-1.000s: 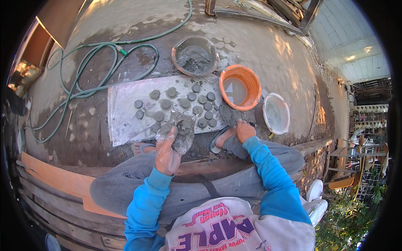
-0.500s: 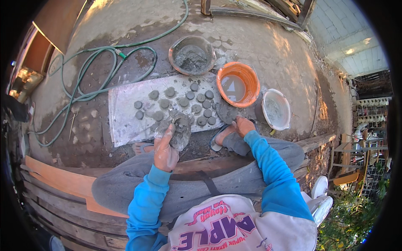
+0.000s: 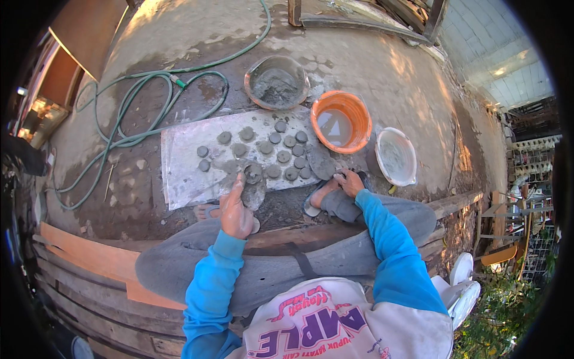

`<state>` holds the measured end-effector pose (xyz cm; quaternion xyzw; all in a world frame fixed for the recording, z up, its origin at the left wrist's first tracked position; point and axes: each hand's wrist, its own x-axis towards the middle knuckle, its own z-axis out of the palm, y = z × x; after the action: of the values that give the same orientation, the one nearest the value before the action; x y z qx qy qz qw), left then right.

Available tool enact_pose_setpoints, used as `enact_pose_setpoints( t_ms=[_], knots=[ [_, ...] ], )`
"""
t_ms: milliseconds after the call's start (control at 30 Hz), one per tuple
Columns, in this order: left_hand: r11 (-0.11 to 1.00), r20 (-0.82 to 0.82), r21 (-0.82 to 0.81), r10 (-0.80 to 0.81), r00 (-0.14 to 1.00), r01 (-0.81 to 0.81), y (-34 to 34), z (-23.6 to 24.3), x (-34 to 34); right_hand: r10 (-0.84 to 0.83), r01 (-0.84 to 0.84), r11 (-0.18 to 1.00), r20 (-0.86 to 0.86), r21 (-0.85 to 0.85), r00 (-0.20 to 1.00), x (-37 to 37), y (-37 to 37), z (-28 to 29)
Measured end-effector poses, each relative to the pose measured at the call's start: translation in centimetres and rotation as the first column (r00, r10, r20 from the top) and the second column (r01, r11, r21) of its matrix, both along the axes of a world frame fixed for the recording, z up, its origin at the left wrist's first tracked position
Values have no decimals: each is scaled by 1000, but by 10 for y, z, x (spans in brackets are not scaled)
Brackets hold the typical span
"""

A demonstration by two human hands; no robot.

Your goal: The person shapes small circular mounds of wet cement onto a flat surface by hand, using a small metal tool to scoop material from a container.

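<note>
My left hand (image 3: 237, 209) is closed at the near edge of the white sheet (image 3: 179, 185). It grips a flat, cement-smeared piece (image 3: 255, 194) with a round grey lump or ring (image 3: 253, 173) at its far end; its exact kind is unclear. In my right hand (image 3: 351, 182) is the end of a dark, cement-coated trowel-like blade (image 3: 321, 163), which lies over the sheet's right edge, just below the orange bucket. Several small round cement pieces (image 3: 265, 147) stand in loose rows on the sheet, some with a hole or dent in the middle.
Beyond the sheet stands a basin of wet cement (image 3: 276, 87). The orange bucket (image 3: 359, 116) holds cloudy water, and a whitish pail (image 3: 412, 157) stands at its right. A green hose (image 3: 122, 113) lies coiled at the left. My legs (image 3: 179, 257) rest across wooden planks (image 3: 107, 299).
My left hand has lowered the smeared piece, and its round lump now sits closer to the sheet among the cement pieces. My right hand has barely shifted with the blade.
</note>
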<state>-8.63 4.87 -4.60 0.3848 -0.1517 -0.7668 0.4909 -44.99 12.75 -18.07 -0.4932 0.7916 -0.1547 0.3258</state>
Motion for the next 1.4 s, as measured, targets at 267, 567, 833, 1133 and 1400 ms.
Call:
enact_pose_setpoints(
  t_ms=[267,567,833,1133,1400],
  knots=[
    [999,-65,31,18,998,-16,-1,-6,-2,142,-132,983,72,-124,987,50,13,130],
    [995,-125,24,-97,987,101,7,-5,0,378,-567,758,-492,-322,784,116,19,230],
    [998,-199,47,-21,980,31,13,-12,5,275,-521,753,-527,-401,804,123,23,228],
    [1000,-202,-14,-3,979,0,15,4,4,292,-443,781,-370,-439,882,114,20,232],
    [967,-89,-12,252,964,-254,-10,-1,34,127,-157,943,-116,-293,985,96,-6,199]
  ],
)
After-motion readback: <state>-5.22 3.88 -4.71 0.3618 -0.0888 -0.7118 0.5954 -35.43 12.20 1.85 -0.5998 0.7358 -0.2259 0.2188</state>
